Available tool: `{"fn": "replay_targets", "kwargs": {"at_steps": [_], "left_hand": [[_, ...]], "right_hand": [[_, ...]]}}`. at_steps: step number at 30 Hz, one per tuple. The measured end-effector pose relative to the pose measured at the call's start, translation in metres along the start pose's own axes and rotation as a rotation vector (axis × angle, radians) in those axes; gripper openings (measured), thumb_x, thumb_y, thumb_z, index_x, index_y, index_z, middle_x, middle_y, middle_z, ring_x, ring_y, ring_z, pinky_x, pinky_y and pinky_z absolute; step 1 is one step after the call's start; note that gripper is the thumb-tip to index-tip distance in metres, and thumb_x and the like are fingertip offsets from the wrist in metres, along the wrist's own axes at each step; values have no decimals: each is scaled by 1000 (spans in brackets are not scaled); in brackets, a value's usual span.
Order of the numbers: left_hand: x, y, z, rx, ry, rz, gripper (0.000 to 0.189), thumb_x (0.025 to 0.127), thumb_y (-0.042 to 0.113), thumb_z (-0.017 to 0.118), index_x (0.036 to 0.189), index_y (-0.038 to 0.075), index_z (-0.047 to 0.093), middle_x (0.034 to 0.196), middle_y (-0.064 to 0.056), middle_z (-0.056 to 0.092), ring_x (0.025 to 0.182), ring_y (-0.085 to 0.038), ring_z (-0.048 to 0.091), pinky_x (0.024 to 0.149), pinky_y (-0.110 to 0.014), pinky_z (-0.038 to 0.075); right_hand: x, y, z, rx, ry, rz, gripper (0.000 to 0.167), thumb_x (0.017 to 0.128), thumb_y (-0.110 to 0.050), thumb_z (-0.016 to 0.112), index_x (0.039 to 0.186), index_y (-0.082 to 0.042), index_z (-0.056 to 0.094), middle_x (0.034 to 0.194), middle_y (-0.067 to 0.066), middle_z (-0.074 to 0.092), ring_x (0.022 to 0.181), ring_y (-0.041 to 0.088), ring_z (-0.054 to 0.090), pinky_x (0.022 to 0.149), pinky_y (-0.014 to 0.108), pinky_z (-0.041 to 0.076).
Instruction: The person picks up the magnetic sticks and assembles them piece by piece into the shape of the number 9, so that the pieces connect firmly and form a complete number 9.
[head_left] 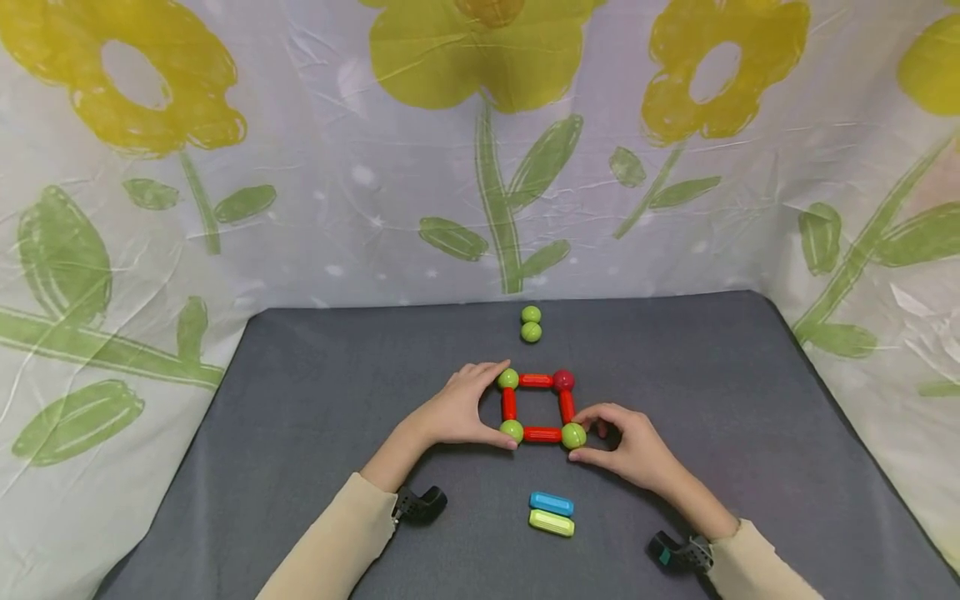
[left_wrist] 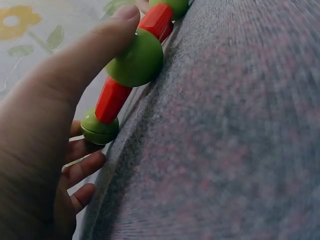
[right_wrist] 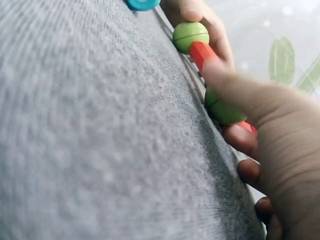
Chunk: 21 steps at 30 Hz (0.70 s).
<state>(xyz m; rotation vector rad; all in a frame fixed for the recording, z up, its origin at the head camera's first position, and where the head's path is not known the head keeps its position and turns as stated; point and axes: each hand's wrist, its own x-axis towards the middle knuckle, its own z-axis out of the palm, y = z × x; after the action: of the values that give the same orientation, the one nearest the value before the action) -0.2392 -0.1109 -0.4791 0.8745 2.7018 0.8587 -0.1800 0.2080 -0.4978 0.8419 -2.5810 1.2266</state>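
Observation:
Four-sided and flat on the table, a square of red toy rods (head_left: pixel 542 434) joins balls at its corners. Its far right corner is a red ball (head_left: pixel 563 381); the other corners are green. My left hand (head_left: pixel 453 408) grips the left side, thumb at the near left green ball (left_wrist: pixel 137 59) and fingers at the far left green ball (head_left: pixel 507 379). Between thumb and fingers, my right hand (head_left: pixel 633 448) pinches the near right green ball (head_left: pixel 573 436). In the right wrist view, that hand partly hides this green ball (right_wrist: pixel 220 107).
Beyond the square lie two loose green balls (head_left: pixel 531 323), touching each other. Nearer the person, a blue rod (head_left: pixel 551 503) and a yellow-green rod (head_left: pixel 551 523) lie side by side on the grey table (head_left: pixel 300 433). A flower-printed cloth (head_left: pixel 360 208) hangs behind.

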Motion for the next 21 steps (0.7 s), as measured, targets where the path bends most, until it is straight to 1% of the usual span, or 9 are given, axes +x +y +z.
{"fn": "replay_targets", "kwargs": {"at_steps": [2, 6, 7, 9, 12, 14, 16, 19, 21], "left_hand": [[1, -4, 1, -17, -8, 6, 124, 74, 66, 89, 170, 17, 29, 167, -9, 40, 153, -34, 35, 123, -62, 27], [2, -7, 3, -47, -3, 2, 126, 73, 66, 90, 171, 19, 25, 163, -6, 43, 142, -28, 44, 121, -59, 31], [2, -8, 3, -53, 2, 0, 126, 73, 65, 91, 170, 18, 26, 163, -6, 43, 140, -27, 45, 121, -58, 32], [1, -8, 2, -62, 12, -5, 124, 73, 62, 92, 170, 18, 27, 163, -5, 43, 135, -24, 49, 120, -57, 33], [1, -10, 1, -61, 25, -4, 119, 74, 59, 93, 168, 18, 32, 164, -4, 40, 133, -22, 50, 118, -56, 35], [0, -10, 2, -63, 26, -5, 118, 75, 58, 93, 168, 19, 33, 162, -4, 41, 131, -21, 51, 116, -55, 38], [0, -10, 3, -61, 25, -5, 118, 75, 58, 93, 169, 20, 32, 160, -3, 42, 129, -20, 52, 114, -54, 40], [0, -8, 3, -69, 23, 5, 118, 76, 58, 93, 169, 19, 32, 158, -3, 44, 127, -20, 51, 111, -53, 41], [0, -7, 3, -72, 27, 15, 118, 76, 58, 93, 169, 18, 32, 157, -3, 45, 126, -19, 51, 110, -53, 42]], "right_hand": [[1, 1, -1, 20, 16, 20, 39, 81, -19, 95, 114, -17, 76, 95, -10, 70, 78, 8, 58, 67, 25, 48], [11, 7, -5, 33, 95, 61, 25, 95, -13, 81, 120, -10, 75, 92, -4, 70, 65, 8, 53, 57, 25, 45], [15, 10, -5, 21, 108, 60, 24, 98, -11, 78, 122, -9, 75, 94, -2, 71, 63, 7, 52, 56, 25, 44], [26, 17, -7, -2, 108, 34, 27, 101, -8, 73, 128, -6, 73, 101, 3, 73, 63, 7, 52, 56, 25, 44], [44, 30, -10, -12, 39, -16, 34, 101, -7, 73, 135, -6, 70, 109, 7, 73, 70, 9, 54, 61, 26, 44], [53, 38, -13, 12, -31, -33, 37, 101, -8, 73, 138, -7, 69, 113, 8, 72, 78, 11, 56, 67, 28, 46], [60, 45, -15, 38, -100, -32, 38, 102, -9, 72, 140, -9, 69, 119, 7, 73, 85, 13, 58, 73, 29, 47], [65, 49, -18, 64, -173, -21, 41, 102, -9, 72, 142, -12, 69, 130, 6, 72, 94, 14, 59, 82, 32, 50], [65, 48, -19, 62, -191, -24, 42, 101, -9, 73, 143, -12, 68, 134, 6, 71, 97, 15, 59, 85, 34, 51]]}}
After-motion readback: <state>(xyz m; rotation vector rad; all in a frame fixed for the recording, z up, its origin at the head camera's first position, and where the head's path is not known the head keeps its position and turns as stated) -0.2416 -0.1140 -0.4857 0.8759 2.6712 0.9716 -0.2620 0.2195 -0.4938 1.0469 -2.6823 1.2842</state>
